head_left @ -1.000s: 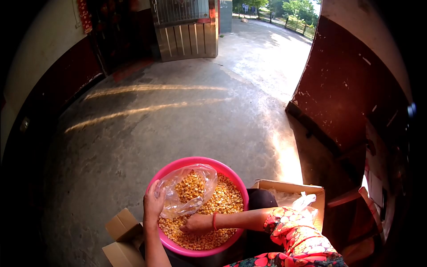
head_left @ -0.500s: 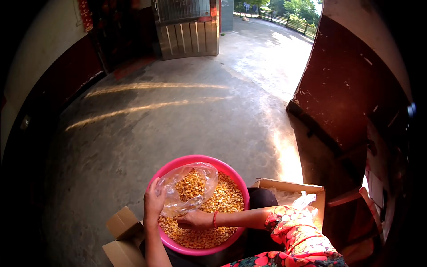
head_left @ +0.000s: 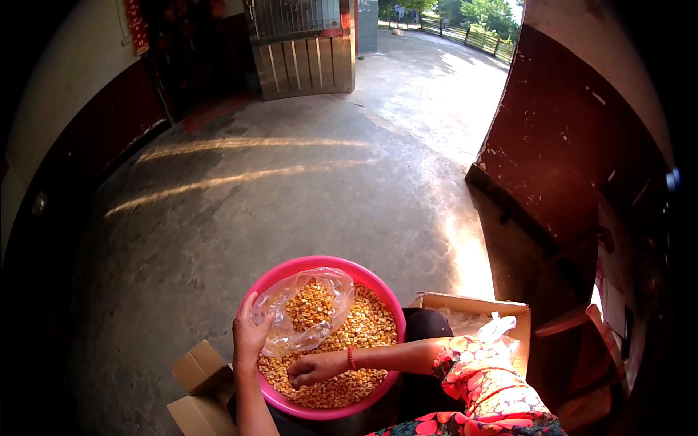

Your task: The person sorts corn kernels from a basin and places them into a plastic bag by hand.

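A pink basin (head_left: pixel 397 320) holds loose yellow-orange corn kernels (head_left: pixel 371 323). Inside it, at the upper left, lies a clear plastic bag (head_left: pixel 279 336) with its mouth spread wide and corn in it. My left hand (head_left: pixel 251 330) grips the left edge of the bag beside the basin's rim. Just below the bag, my right hand (head_left: pixel 314 368) is over the kernels with its fingers curled down together; whether kernels are inside them is hidden. A red beaded bracelet (head_left: pixel 352 358) circles my right wrist.
To the right of the basin stands a cardboard box (head_left: pixel 520 320) with clear plastic bags (head_left: pixel 497 328) inside. An open cardboard box (head_left: pixel 200 367) is at the lower left. Beyond are the concrete floor (head_left: pixel 291 218), a metal door (head_left: pixel 305 65) and a red-and-white wall (head_left: pixel 567 138).
My right hand has shifted slightly over the corn, its fingers rising from among the kernels and showing more. My left hand has stayed at the bag's edge.
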Motion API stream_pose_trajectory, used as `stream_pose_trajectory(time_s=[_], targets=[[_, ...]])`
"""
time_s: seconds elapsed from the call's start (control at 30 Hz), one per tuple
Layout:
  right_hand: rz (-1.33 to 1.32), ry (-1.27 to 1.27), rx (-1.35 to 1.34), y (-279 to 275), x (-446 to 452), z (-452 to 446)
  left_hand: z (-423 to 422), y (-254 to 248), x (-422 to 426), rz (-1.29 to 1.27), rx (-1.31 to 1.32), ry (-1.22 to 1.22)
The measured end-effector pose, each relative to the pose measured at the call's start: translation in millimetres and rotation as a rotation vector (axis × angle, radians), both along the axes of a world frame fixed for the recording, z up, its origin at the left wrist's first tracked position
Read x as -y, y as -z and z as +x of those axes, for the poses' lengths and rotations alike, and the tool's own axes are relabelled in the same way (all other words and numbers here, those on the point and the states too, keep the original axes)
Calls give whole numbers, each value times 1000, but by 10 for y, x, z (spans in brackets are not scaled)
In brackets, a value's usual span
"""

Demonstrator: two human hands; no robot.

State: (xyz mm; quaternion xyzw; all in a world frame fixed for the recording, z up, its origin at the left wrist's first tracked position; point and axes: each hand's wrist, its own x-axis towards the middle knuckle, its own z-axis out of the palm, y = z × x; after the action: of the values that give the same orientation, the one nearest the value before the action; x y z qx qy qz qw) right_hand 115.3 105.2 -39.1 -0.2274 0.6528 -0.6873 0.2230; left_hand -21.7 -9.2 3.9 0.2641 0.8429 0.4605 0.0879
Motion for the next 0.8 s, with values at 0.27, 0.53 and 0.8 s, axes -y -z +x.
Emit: stream_pose_trajectory(time_s=[0.27,0.53,0.8], targets=[[-93,-94,78,0,-3,-4,-12,34,1,19,30,-17],[-167,-48,4,-83,-60,-32,4,1,-8,85,-48,8],[-263,5,268,-585,-416,-55,3,-27,-12,55,-70,-4]])
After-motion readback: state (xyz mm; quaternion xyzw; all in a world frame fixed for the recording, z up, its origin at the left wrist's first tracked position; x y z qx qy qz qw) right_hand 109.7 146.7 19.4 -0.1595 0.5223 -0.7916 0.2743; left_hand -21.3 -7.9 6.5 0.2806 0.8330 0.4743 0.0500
